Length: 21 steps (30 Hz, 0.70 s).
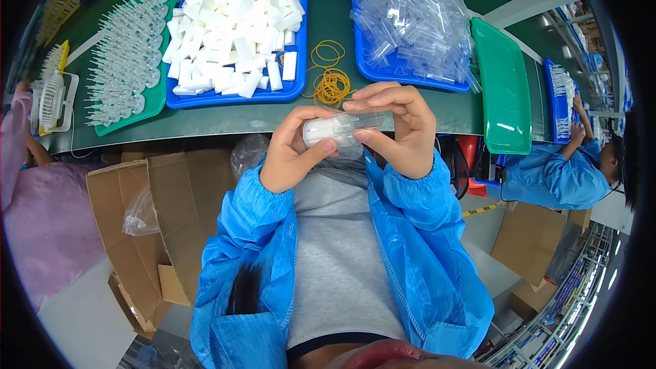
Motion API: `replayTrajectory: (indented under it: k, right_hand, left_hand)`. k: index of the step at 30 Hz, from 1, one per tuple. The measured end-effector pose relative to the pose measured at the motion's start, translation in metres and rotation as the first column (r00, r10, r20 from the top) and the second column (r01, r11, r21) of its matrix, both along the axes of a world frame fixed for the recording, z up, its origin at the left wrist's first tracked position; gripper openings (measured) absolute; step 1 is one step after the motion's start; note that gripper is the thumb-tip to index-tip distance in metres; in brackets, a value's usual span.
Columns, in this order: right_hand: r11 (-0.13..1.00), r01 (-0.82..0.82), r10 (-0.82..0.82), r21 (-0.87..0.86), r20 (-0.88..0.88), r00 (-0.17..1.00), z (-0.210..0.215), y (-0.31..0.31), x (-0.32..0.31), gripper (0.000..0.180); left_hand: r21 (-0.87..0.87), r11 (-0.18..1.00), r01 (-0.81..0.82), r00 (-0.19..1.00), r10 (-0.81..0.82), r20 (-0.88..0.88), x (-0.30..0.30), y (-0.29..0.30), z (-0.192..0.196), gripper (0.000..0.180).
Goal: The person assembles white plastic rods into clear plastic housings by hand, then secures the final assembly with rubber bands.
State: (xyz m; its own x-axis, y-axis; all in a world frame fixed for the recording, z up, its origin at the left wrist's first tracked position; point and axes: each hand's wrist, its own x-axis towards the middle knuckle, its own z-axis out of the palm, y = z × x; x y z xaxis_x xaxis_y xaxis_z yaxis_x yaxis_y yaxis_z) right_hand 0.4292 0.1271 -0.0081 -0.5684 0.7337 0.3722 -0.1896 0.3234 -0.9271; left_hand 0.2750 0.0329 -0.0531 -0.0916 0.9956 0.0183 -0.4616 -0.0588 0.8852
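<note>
Above the near edge of the bench, my left hand (290,154) closes its fingers and thumb round a white rounded piece (318,132). My right hand (408,130) grips a clear plastic tube (367,121) between thumb and fingers. The tube lies sideways and meets the white piece between my hands; fingers hide part of the join, and I cannot tell how far one goes into the other. Just beyond them are a blue tray (305,41) heaped with white blocks (239,20) and a second blue tray (376,75) piled with clear plastic tubes (410,17).
Yellow rubber bands (331,89) lie between the blue trays. At left, a green tray (158,96) bears rows of clear pointed parts (126,55). A green tray (506,96) stands at right. Open cardboard boxes (191,212) sit below the bench. Co-workers (564,174) are on both sides.
</note>
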Motion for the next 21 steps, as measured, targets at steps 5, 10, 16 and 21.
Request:
replayTrajectory:
  k: [5, 10, 16, 21]
  right_hand:
    - [1.0, 0.009, -0.009, -0.023, -0.012, 1.0, -0.001, -0.004, -0.003, 0.037]
    - [0.991, -0.019, 0.011, 0.135, 0.065, 0.998, -0.002, 0.004, 0.004, 0.036]
    - [0.989, -0.064, 0.07, -0.134, 0.044, 0.997, 0.0, 0.001, 0.006, 0.037]
    - [0.98, -0.108, 0.12, -0.167, 0.067, 0.99, -0.007, 0.003, 0.011, 0.037]
  left_hand:
    - [-0.002, 1.0, 0.017, 1.0, -0.017, -0.023, -0.002, 0.001, 0.001, 0.03]
    - [0.042, 0.999, -0.007, 0.999, 0.005, 0.032, -0.003, 0.002, -0.003, 0.028]
    - [-0.009, 1.0, 0.01, 0.999, -0.01, 0.045, -0.001, 0.001, -0.002, 0.028]
    - [0.025, 0.999, 0.021, 0.999, -0.022, 0.044, -0.003, 0.002, -0.007, 0.027]
